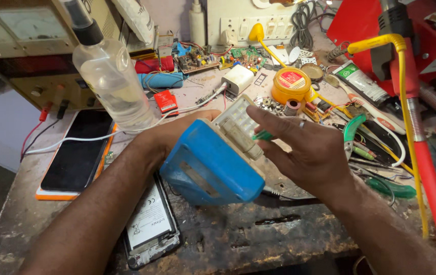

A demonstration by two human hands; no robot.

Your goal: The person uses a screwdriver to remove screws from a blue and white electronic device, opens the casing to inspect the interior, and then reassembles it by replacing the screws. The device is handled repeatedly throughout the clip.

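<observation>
The blue and cream lamp housing [213, 165] is sitting in mid-air above the middle of the scarred workbench [248, 239], and its long axis is running from near-left, where the blue shell is widest, up to far-right, where the white LED panel [236, 116] is facing away toward the back of the bench. The left hand [169, 135] is gripping it from behind and beneath on the left side, fingers mostly hidden by the body, so this is the hand carrying the weight. The right hand [309, 147] is coming in from the right, just beside the cream end; it is pinching a small green tool [263, 135] between thumb and fingers, the other fingers spread loosely, and the tool's tip is touching or nearly touching the cream edge — I cannot tell which. So the housing is lying directly left of the right hand.

A dark cable [279, 194] is trailing from under the housing. Near-left, an opened phone [152, 224] is lying back-up; farther left a black-screened phone [78, 153] is resting beside a clear spray bottle [107, 71]. Far-right, a yellow tin [291, 85] is standing among loose parts.
</observation>
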